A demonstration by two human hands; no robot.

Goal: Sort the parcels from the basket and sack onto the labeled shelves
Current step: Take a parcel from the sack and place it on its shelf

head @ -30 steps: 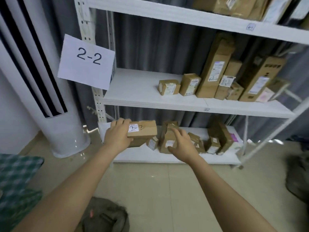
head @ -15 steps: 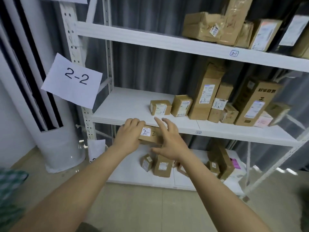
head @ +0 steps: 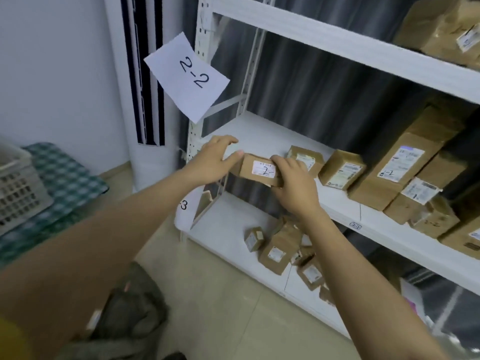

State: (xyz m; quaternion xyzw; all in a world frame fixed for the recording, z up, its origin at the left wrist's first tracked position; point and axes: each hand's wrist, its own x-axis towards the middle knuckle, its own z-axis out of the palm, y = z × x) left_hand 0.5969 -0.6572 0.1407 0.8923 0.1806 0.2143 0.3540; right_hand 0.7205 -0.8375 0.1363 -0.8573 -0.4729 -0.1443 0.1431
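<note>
Both hands held a small brown cardboard parcel (head: pixel 259 169) with a white label marked "2-" at the front edge of the white metal middle shelf (head: pixel 262 131). Our left hand (head: pixel 213 162) curled around the parcel's nine o'clock end, thumb on top; our right hand (head: pixel 293 183) gripped its three o'clock end, fingers folded over the label's edge. At ten o'clock of the parcel hung a white paper sign (head: pixel 188 76) reading "2-2". More brown boxes (head: pixel 342 168) stood on the shelf at three o'clock. A white slotted plastic basket (head: pixel 18 183) sat at nine o'clock, a dark grey sack (head: pixel 130 318) at seven.
</note>
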